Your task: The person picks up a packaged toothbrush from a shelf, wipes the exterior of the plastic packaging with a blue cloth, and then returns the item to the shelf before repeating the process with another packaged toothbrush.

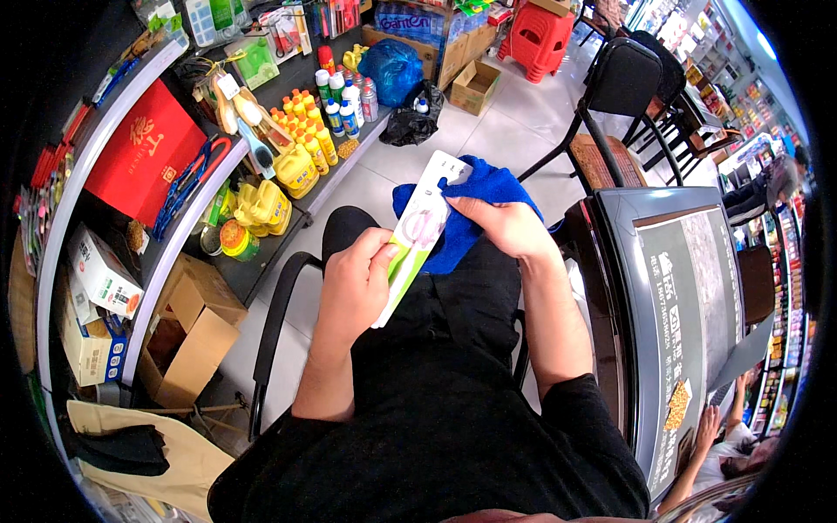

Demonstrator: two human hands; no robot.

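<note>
A long, narrow white-and-green package [425, 205] lies slanted above my lap, its far end pointing away and a little to the right. My left hand [353, 283] is closed round its near left edge, thumb on the front. In my right hand [504, 225] is a bunched blue cloth [493, 180], gripped with the thumb on top. The cloth touches the right side and upper front of the package, and part of it hangs behind. The fingertips of my right hand are hidden by the cloth.
Shelves on the left carry yellow bottles [324, 144], a red box [148, 152] and brushes. An open cardboard box [196, 327] stands below. To my right is a dark table [649, 209], with another person's hand [706, 427] at it. Ahead stand a black chair [621, 78] and red stacked stools [536, 39].
</note>
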